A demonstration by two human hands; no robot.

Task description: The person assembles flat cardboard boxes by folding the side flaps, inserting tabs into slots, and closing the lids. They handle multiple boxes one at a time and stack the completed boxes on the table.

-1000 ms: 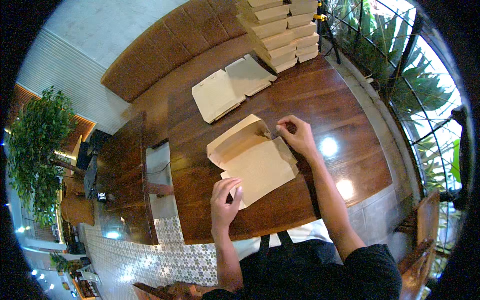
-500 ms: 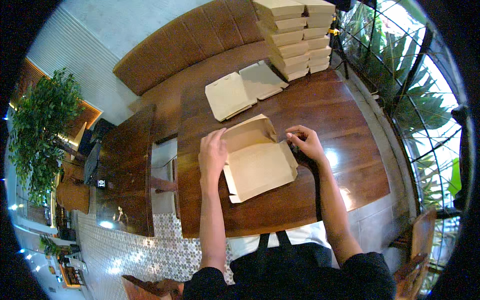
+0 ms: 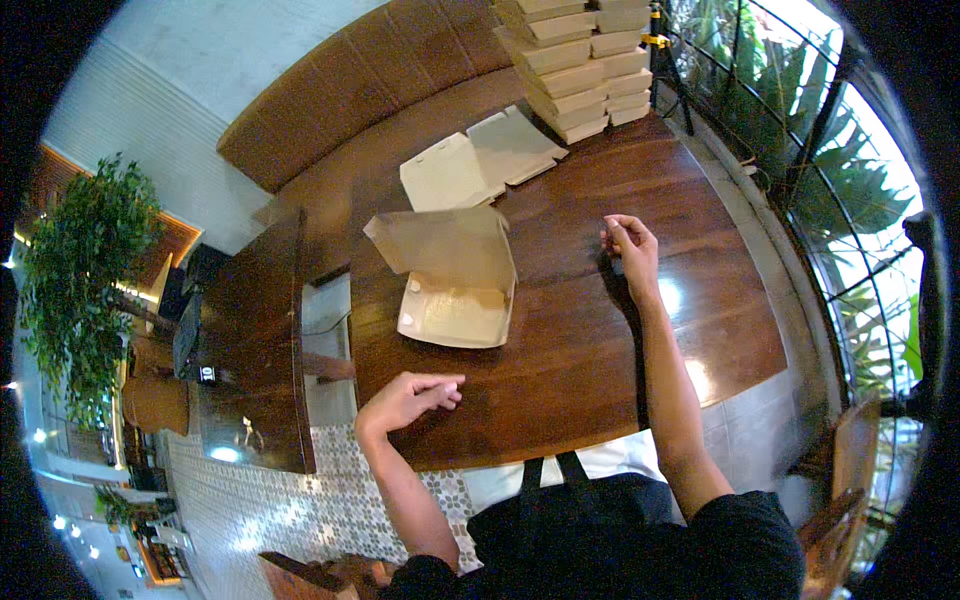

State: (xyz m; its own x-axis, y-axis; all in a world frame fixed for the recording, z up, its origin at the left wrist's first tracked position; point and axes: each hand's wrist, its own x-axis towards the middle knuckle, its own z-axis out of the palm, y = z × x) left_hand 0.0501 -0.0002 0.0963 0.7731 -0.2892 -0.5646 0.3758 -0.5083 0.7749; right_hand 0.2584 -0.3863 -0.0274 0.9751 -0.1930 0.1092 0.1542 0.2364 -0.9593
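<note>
A cardboard box [image 3: 465, 315] with its lid raised stands on the dark wooden table [image 3: 570, 400], its inside facing me. One corner of the lid flares out at the left. Below the box, near the table's front left edge, my left hand [image 3: 410, 400] is held open with the index finger stretched out and nothing in it. To the right of the box, my right hand [image 3: 634, 255] hovers over the table, its fingers curled in toward the thumb and no object visible in them. Neither hand touches the box.
Flat, unfolded cardboard box blanks [image 3: 480, 160] lie behind the box. A tall stack of folded boxes [image 3: 575, 75] rises at the table's far right corner. A brown padded bench [image 3: 370, 85] lines the back, and another table [image 3: 255, 350] stands at left.
The box has turned and slid left, and both hands have let go of it. My left hand has moved down toward the front edge; my right hand has shifted slightly up and away.
</note>
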